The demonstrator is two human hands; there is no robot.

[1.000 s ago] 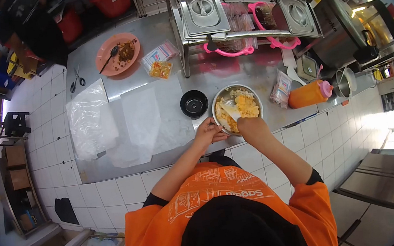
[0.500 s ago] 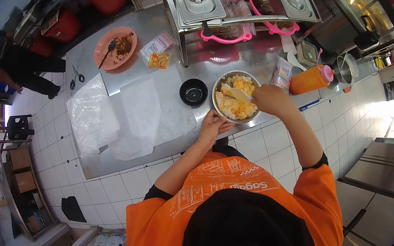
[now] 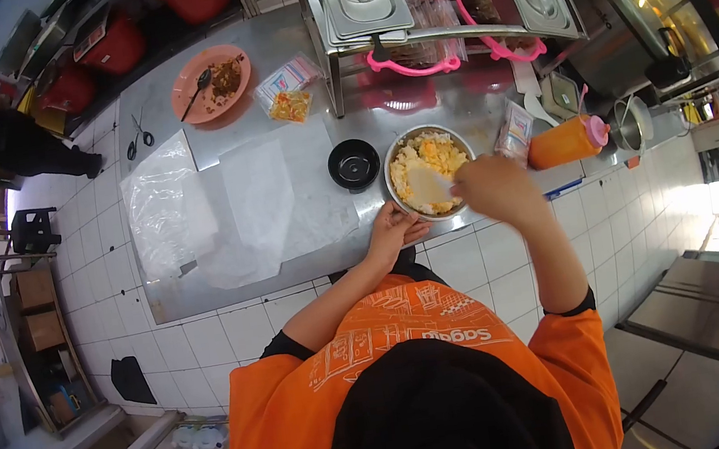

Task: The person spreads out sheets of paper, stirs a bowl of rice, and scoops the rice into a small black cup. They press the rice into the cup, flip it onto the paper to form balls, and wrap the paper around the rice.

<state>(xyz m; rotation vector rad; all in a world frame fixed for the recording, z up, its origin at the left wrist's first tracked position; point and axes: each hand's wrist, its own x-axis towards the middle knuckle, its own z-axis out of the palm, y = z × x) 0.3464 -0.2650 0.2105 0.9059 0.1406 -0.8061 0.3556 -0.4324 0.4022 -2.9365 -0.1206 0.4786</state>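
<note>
A round metal bowl (image 3: pixel 391 191) of rice (image 3: pixel 434 153) streaked with orange stands near the front edge of the steel table. My left hand (image 3: pixel 393 229) grips its near left rim with fingers and thumb. In my right hand (image 3: pixel 497 192), slightly blurred, is a pale rice paddle (image 3: pixel 429 186); its blade lies in the rice and its handle is mostly covered by my fingers. Just left of the metal bowl sits an empty black bowl (image 3: pixel 354 165). An orange sauce bottle (image 3: pixel 563 143) with a pink cap lies on its side beyond my right hand.
White paper sheets (image 3: pixel 260 192) and clear plastic (image 3: pixel 158 196) cover the left of the table (image 3: pixel 311 267). Farther back are scissors (image 3: pixel 139 139), a pink plate (image 3: pixel 197 109) with food and a spoon, and a steel rack (image 3: pixel 444 39). A person in dark clothes (image 3: pixel 22 142) stands far left.
The paddle has moved toward me in the bowl and its blade has turned. The rice looks more broken up and mixed. The person at far left has shifted position.
</note>
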